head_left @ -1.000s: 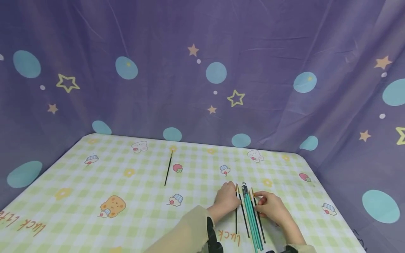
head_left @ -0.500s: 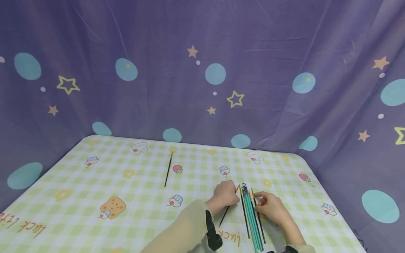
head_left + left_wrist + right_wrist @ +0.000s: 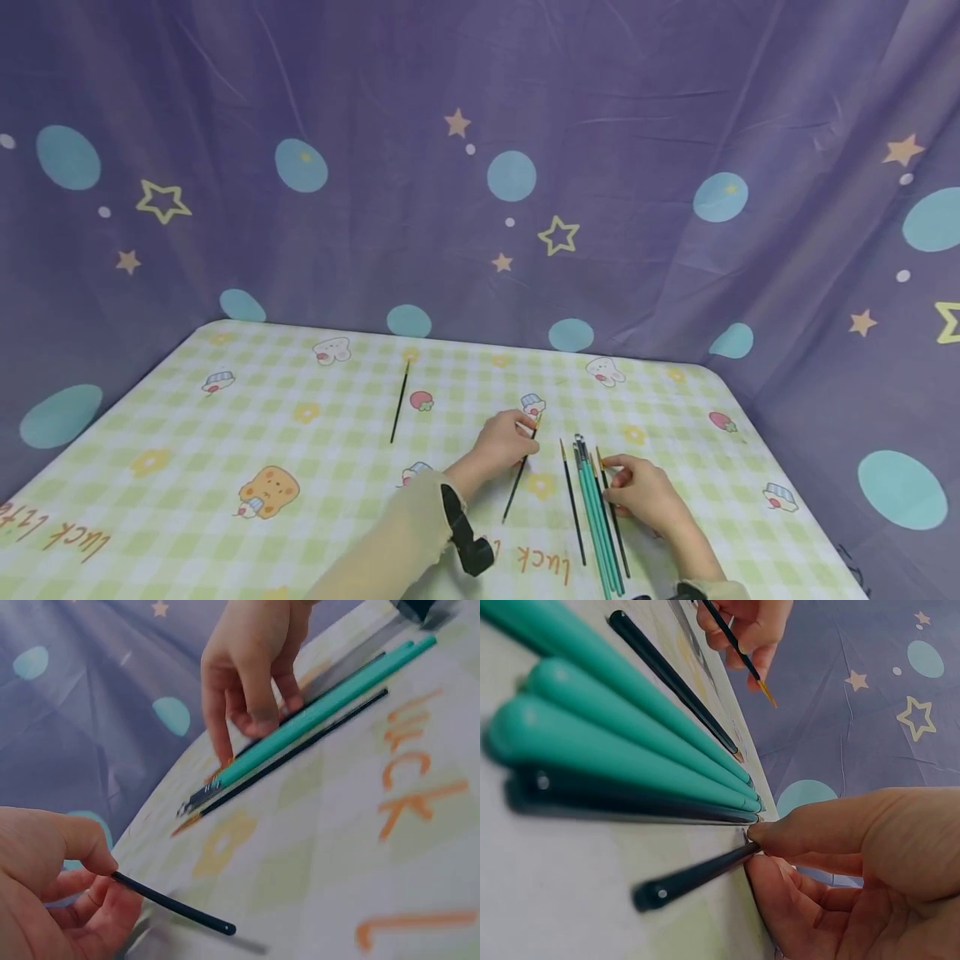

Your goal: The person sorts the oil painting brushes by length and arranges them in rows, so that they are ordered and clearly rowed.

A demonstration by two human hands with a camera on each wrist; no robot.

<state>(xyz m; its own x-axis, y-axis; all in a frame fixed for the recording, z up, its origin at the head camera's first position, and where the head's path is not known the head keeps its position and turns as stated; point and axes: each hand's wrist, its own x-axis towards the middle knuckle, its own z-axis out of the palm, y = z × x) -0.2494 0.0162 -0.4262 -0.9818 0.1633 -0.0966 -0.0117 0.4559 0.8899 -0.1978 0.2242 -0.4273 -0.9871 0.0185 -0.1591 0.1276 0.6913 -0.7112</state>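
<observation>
In the head view my left hand (image 3: pixel 504 442) pinches a thin black paintbrush (image 3: pixel 517 483) near its golden bristle end, the handle slanting down toward me. The left wrist view shows its black handle end (image 3: pixel 180 907) raised off the cloth. My right hand (image 3: pixel 641 492) pinches another dark paintbrush (image 3: pixel 697 877) between thumb and finger, at the right side of a bundle. That bundle has several teal paintbrushes (image 3: pixel 597 525) lying side by side, with a dark one among them. Just left of them lies a separate black paintbrush (image 3: pixel 573 504).
Farther back on the left, a lone black paintbrush (image 3: pixel 400 404) lies on the green-checked tablecloth (image 3: pixel 337 475). A purple curtain (image 3: pixel 375 208) with stars and dots hangs behind and around the table.
My left hand has carried its black paintbrush leftward and away from the bundle, turning it to a slant. The right hand has stayed in place.
</observation>
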